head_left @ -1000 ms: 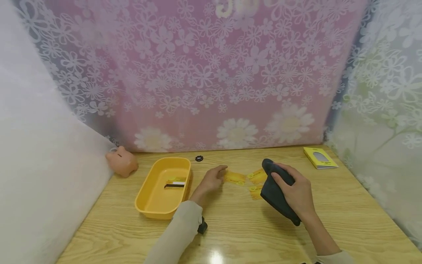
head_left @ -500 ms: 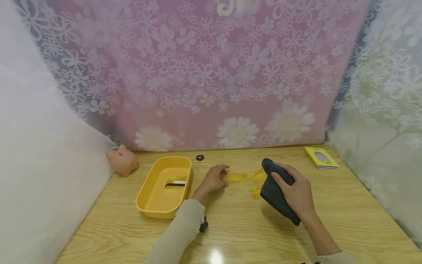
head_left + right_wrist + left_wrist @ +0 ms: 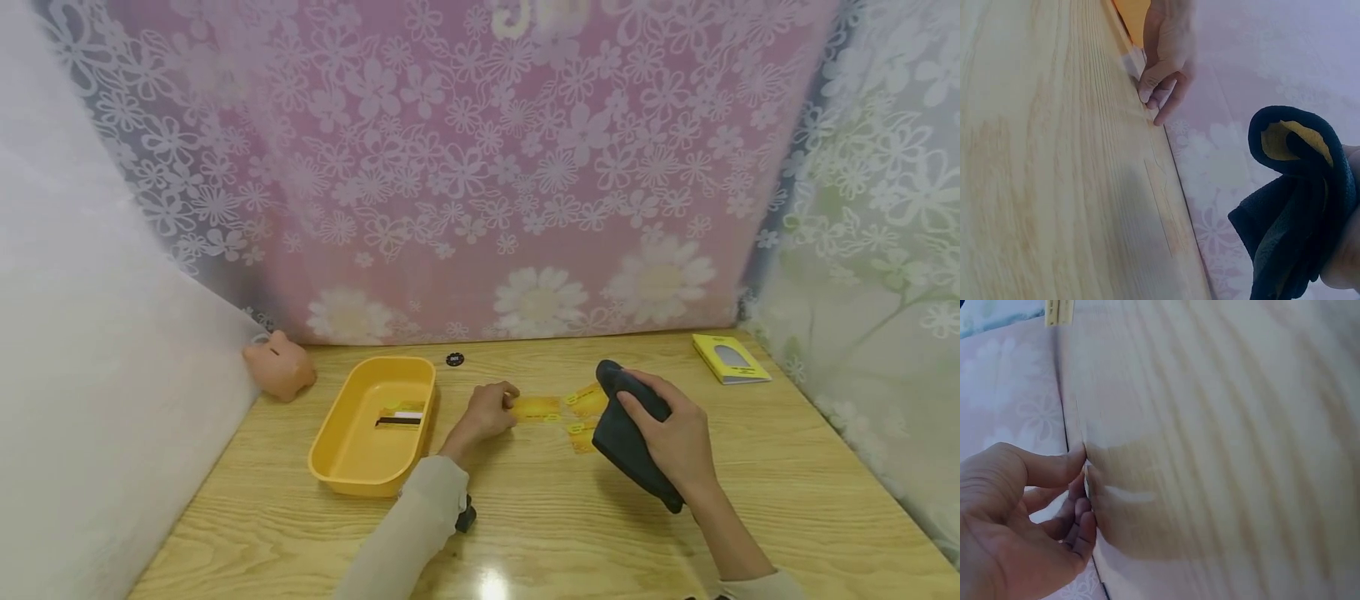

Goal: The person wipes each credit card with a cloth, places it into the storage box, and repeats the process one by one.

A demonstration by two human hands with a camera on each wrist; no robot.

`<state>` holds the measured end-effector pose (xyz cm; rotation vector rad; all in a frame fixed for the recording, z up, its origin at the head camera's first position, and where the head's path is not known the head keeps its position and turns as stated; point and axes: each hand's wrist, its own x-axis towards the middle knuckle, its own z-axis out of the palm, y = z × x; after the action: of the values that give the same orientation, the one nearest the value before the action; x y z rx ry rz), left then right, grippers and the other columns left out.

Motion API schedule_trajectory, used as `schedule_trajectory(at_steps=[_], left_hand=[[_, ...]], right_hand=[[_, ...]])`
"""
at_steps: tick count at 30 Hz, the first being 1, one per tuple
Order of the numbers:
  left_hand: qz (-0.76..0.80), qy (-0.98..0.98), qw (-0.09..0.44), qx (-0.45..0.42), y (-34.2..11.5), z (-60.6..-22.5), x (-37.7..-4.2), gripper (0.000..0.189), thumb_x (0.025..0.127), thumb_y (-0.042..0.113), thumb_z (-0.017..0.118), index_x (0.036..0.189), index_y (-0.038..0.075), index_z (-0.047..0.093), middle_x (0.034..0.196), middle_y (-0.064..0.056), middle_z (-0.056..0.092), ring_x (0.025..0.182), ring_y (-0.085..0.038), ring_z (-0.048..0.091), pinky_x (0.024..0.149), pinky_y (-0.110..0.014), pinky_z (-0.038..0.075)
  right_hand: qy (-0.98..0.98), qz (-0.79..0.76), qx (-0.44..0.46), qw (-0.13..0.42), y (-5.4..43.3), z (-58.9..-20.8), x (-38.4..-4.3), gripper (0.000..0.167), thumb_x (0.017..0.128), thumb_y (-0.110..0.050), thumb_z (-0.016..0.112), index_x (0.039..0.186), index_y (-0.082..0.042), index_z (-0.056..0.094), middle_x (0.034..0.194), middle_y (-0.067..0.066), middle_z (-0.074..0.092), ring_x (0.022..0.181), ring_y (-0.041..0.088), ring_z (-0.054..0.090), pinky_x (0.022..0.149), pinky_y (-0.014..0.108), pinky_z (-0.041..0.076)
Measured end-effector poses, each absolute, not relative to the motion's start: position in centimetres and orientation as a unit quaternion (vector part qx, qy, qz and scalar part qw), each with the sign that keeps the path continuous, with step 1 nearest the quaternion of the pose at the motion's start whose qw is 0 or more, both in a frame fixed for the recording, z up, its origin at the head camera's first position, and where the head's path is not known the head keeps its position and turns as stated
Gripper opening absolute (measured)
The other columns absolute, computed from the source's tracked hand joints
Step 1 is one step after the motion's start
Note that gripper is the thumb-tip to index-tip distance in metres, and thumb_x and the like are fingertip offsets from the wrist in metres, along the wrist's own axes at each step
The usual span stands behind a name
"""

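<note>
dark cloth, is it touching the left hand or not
Apart. The head view shows it plainly: a yellow card and some of the wooden table lie between the left hand and the dark cloth.

Sheet-lined tabletop alcove, homelike in character; whether it stands in a dwelling or a studio cannot be told. A pink flower-printed sheet (image 3: pixel 450 167) forms the back wall behind a wood-grain tabletop (image 3: pixel 555 517); a plain whitish sheet (image 3: pixel 90 375) closes the left side, a pale plant-printed sheet (image 3: pixel 862 250) the right. A bright glare spot (image 3: pixel 492 586) marks reflected light. Small household articles support the reading: a piggy bank (image 3: pixel 278 367) and a yellow plastic tray (image 3: pixel 348 442).
</note>
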<state>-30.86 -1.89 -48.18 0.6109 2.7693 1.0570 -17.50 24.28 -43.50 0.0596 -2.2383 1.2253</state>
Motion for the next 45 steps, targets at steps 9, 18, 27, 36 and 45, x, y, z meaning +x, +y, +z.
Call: schedule_trajectory(at_steps=[9, 18, 27, 36, 45], left_hand=[[0.319, 0.93, 0.078, 0.166, -2.6, -48.4, -30.9, 0.039, 0.089, 0.014, 0.084, 0.122, 0.005, 0.066, 0.112, -0.01, 0.052, 0.107, -0.028, 0.047, 0.095, -0.044, 0.045], [0.355, 0.915, 0.078, 0.174, -2.6, -48.2, -30.6, 0.042, 0.086, 0.008, 0.084, 0.119, 0.004, 0.058, 0.106, -0.009, 0.057, 0.098, -0.027, 0.051, 0.094, -0.045, 0.043], [0.432, 0.883, 0.034, 0.181, -2.7, -48.6, -29.9, 0.048, 0.083, -0.01, 0.079, 0.123, 0.005, 0.058, 0.095, -0.009, 0.06, 0.071, -0.015, 0.054, 0.061, -0.027, 0.047], [0.555, 0.815, 0.034, 0.163, -3.6, -48.0, -28.2, 0.047, 0.088, -0.01, 0.075, 0.131, 0.008, 0.065, 0.114, -0.014, 0.061, 0.091, -0.019, 0.068, 0.072, -0.033, 0.063], [0.651, 0.742, 0.022, 0.158, -4.3, -46.5, -25.9, 0.047, 0.091, -0.002, 0.076, 0.135, 0.014, 0.067, 0.123, -0.01, 0.061, 0.099, -0.023, 0.069, 0.087, -0.048, 0.063]], right_hand=[[-0.842, 0.458, 0.024, 0.285, 23.9, -43.9, -17.4, 0.036, 0.099, -0.028, 0.074, 0.134, -0.02, 0.071, 0.132, 0.006, 0.071, 0.103, -0.009, 0.06, 0.079, 0.004, 0.049], [-0.843, 0.459, 0.021, 0.28, 23.8, -44.0, -17.5, 0.037, 0.1, -0.03, 0.073, 0.136, -0.02, 0.07, 0.134, 0.007, 0.069, 0.112, 0.03, 0.068, 0.079, 0.003, 0.048], [-0.839, 0.466, 0.025, 0.279, 23.4, -43.7, -17.6, 0.037, 0.1, -0.03, 0.073, 0.135, -0.02, 0.071, 0.132, 0.007, 0.07, 0.102, -0.018, 0.055, 0.079, 0.004, 0.049], [-0.838, 0.468, 0.035, 0.277, 22.6, -43.7, -17.8, 0.037, 0.1, -0.028, 0.073, 0.135, -0.02, 0.071, 0.132, 0.006, 0.07, 0.105, -0.006, 0.061, 0.079, 0.005, 0.051], [-0.826, 0.492, 0.081, 0.265, 20.0, -44.2, -18.0, 0.035, 0.098, -0.022, 0.075, 0.133, -0.02, 0.072, 0.129, 0.006, 0.071, 0.1, -0.002, 0.066, 0.076, 0.014, 0.057]])
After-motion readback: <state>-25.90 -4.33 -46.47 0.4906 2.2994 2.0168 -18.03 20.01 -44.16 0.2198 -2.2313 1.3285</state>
